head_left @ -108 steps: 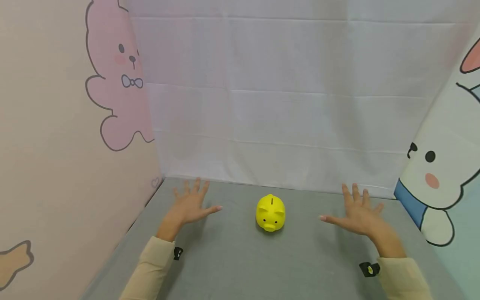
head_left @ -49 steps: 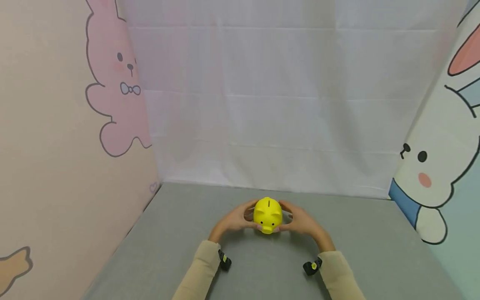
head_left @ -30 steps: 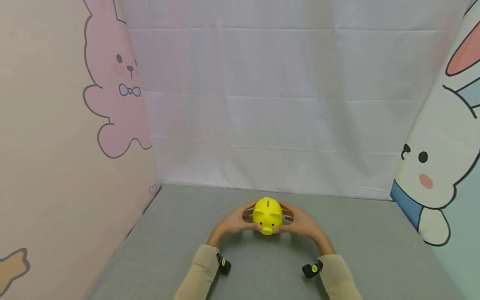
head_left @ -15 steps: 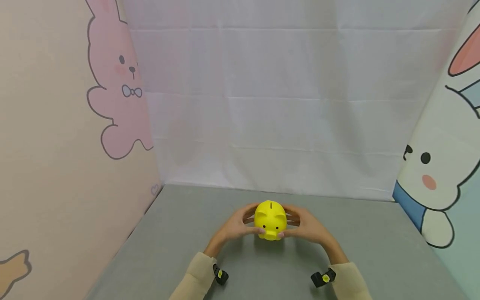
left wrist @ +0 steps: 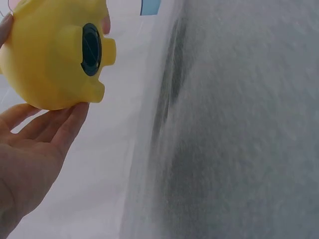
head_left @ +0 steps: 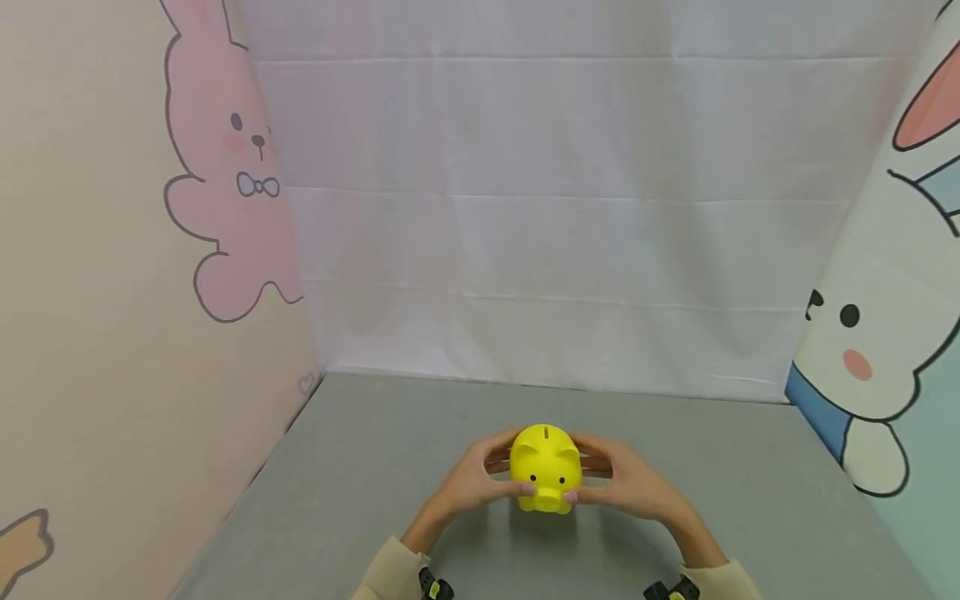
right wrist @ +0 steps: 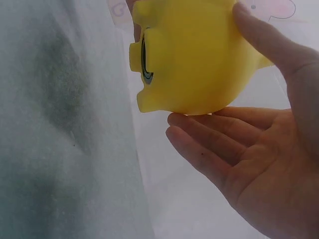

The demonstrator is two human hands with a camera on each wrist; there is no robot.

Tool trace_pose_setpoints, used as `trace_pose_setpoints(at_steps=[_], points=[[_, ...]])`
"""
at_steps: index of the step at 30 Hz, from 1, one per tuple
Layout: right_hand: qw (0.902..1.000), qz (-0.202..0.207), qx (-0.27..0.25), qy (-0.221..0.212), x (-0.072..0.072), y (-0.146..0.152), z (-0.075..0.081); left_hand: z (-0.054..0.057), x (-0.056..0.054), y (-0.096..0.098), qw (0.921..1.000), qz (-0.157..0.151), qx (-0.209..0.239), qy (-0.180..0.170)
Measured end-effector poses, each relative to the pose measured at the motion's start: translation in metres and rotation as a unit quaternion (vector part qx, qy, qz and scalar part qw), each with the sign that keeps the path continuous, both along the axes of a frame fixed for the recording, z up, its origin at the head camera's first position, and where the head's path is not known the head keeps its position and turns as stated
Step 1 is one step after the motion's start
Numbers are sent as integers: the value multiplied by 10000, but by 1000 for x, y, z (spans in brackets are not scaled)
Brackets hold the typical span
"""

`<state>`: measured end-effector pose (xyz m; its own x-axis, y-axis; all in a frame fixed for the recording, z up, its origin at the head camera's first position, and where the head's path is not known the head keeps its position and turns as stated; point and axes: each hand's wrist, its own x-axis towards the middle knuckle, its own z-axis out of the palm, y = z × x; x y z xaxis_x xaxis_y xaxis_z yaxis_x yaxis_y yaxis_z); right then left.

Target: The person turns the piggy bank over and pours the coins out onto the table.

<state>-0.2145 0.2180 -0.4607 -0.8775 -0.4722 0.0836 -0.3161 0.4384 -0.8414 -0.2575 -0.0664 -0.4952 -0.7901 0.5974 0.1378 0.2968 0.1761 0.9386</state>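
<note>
Between my two hands is a yellow piggy bank (head_left: 546, 467), its snout facing me and its coin slot on top. My left hand (head_left: 480, 475) grips its left side, thumb on the face and fingers round the back. From the other side my right hand (head_left: 626, 479) holds it the same way. Both wrist views show the piggy bank (left wrist: 47, 55) raised off the table, with its feet and a dark round plug (left wrist: 91, 50) on its underside. In the right wrist view, fingertips (right wrist: 182, 122) press against its far side.
A grey cloth covers the table (head_left: 375, 442). Behind it hangs a white creased curtain (head_left: 487, 233). Walls with cartoon animals, a pink rabbit (head_left: 225, 183) and a white one (head_left: 892, 317), flank the table.
My hands, at first spread apart on both sides, came together and took hold of the piggy bank. Since then they have lifted it and brought it nearer to me.
</note>
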Motion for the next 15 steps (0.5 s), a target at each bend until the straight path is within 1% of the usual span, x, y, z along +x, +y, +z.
trace_pose_setpoints(at_steps=[3,5,8,11,15], points=[[9999,-41,-8,95,2,-2,0,0,1,1,9999,63,51,148],[9999,-129,-49,105,4,-4,0,1,1,2,9997,131,149,112],[9994,-261,-113,171,7,-10,0,2,-1,3,9992,259,310,-56],[9984,-354,-100,435,10,-16,1,3,-2,2,9982,381,396,-221],[9955,-440,-116,831,11,-23,3,5,-4,1,9980,499,346,-180]])
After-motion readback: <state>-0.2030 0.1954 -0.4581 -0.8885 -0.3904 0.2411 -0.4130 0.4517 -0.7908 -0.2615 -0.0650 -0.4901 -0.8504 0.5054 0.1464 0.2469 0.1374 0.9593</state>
